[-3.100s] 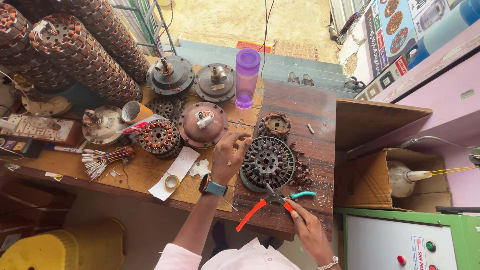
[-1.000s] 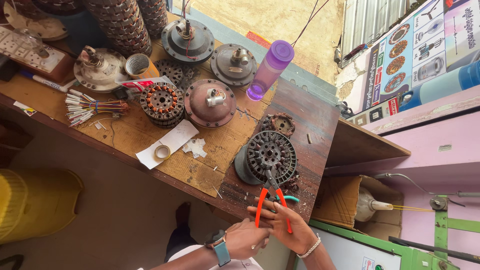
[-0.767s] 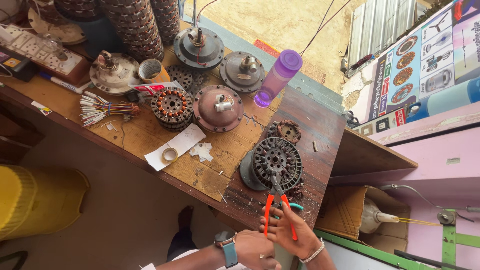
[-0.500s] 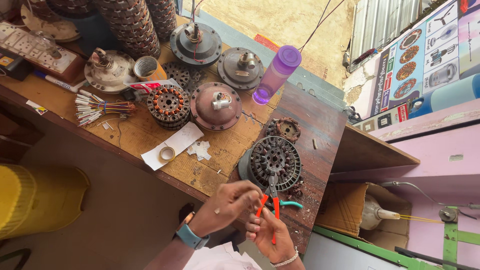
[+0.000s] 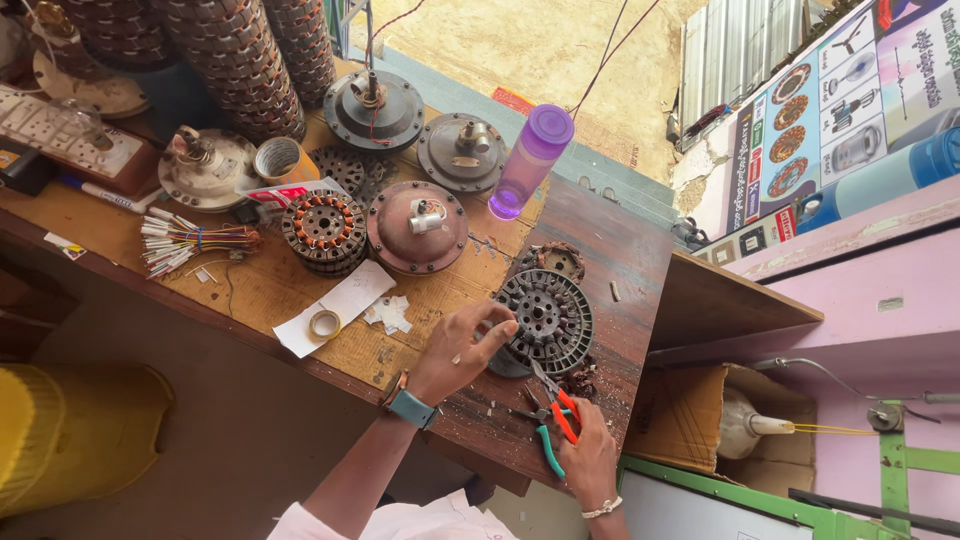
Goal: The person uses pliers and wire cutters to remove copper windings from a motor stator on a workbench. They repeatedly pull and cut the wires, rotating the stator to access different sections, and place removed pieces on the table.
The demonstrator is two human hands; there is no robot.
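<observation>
left hand point(image 5: 455, 350) now against stator point(image 5: 543, 322) rim

Beside the left hand point(image 5: 455, 350): one slotted stator core point(image 5: 545, 320); under the right hand point(image 5: 590, 460): two pliers point(image 5: 555, 415); beyond: three round motor covers point(image 5: 417, 226), one purple bottle point(image 5: 530, 160).

— What do we log on the bench?
— Our left hand point(image 5: 455, 350) touching the round slotted stator point(image 5: 545, 320); our right hand point(image 5: 590, 455) gripping orange-handled pliers point(image 5: 560, 405), green-handled pliers point(image 5: 545, 445) just beside.
— And behind?
— A purple bottle point(image 5: 530, 160), a copper-wound stator point(image 5: 322, 228), a tape roll point(image 5: 323, 323) on white paper point(image 5: 350, 300).
</observation>
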